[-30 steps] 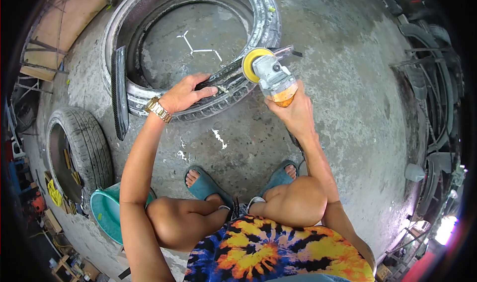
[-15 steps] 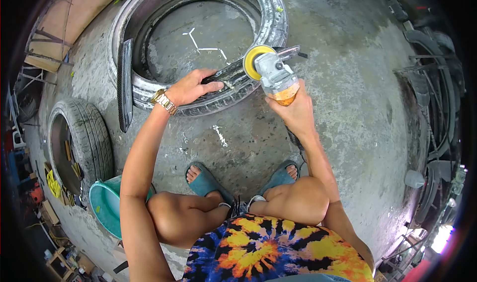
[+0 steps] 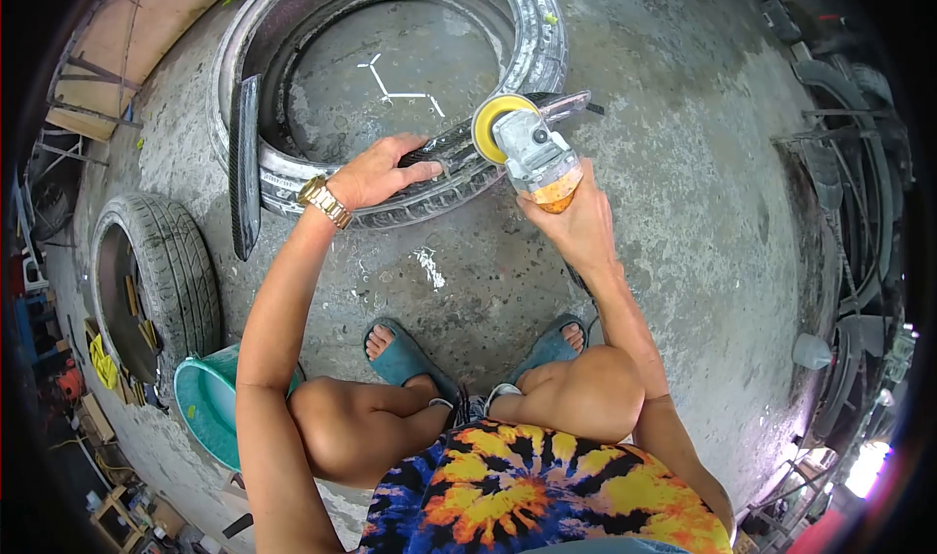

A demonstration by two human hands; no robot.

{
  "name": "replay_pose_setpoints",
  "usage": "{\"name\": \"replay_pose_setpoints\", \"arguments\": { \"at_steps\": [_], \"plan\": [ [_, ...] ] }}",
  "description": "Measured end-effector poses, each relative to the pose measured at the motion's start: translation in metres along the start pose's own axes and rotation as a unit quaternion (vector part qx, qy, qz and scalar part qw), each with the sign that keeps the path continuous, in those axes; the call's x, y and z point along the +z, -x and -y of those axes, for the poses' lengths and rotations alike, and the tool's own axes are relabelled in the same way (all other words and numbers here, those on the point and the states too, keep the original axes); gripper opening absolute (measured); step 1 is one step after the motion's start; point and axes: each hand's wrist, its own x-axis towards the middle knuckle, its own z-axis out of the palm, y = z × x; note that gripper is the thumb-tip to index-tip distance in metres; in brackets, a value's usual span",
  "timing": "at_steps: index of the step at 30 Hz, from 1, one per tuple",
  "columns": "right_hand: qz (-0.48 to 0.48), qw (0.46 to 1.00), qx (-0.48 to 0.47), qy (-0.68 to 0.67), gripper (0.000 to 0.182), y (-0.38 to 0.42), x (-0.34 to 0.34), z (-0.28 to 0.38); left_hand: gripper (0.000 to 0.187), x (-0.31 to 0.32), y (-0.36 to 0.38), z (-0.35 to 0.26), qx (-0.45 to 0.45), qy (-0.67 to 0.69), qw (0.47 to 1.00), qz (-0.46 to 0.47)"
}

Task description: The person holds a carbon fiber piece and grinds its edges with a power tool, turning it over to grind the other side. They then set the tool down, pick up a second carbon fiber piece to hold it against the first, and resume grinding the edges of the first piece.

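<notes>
My right hand (image 3: 580,224) is wrapped round a grey and orange angle grinder (image 3: 532,149) with a yellow disc. The disc is at a long black glossy strip (image 3: 464,146), which lies across the near side of a big tyre (image 3: 537,61). With thumb and fingers my left hand (image 3: 379,171), a gold watch at its wrist, grips the strip left of the disc. A second dark strip (image 3: 246,168) leans against the tyre's left side.
A second tyre (image 3: 183,276) stands at the left, with a teal bucket (image 3: 210,408) below it. Dark curved parts (image 3: 854,183) line the right edge. A translucent container (image 3: 812,351) sits at the lower right.
The grinder has shifted slightly left and down along the strip with my right hand. The pale debris on the strip beside the disc is no longer visible. My left hand stays nearly in place.
</notes>
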Motion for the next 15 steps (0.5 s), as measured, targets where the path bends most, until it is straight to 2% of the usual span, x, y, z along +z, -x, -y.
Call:
{"name": "replay_pose_setpoints", "arguments": {
  "at_steps": [6,11,15],
  "plan": [
    [-0.017,1.0,0.005,0.002,0.058,-0.004,-0.001,-0.006,0.073,0.003,-0.002,0.007,0.012,-0.004,1.0,-0.004],
    [-0.071,0.997,0.007,-0.03,0.057,-0.007,-0.008,-0.007,0.072,0.0,-0.001,0.005,0.02,0.021,1.0,-0.002],
    [-0.038,0.999,0.017,-0.02,0.057,-0.006,-0.007,0.001,0.07,-0.002,-0.001,-0.001,0.014,0.042,0.999,0.006]
  ]
}}
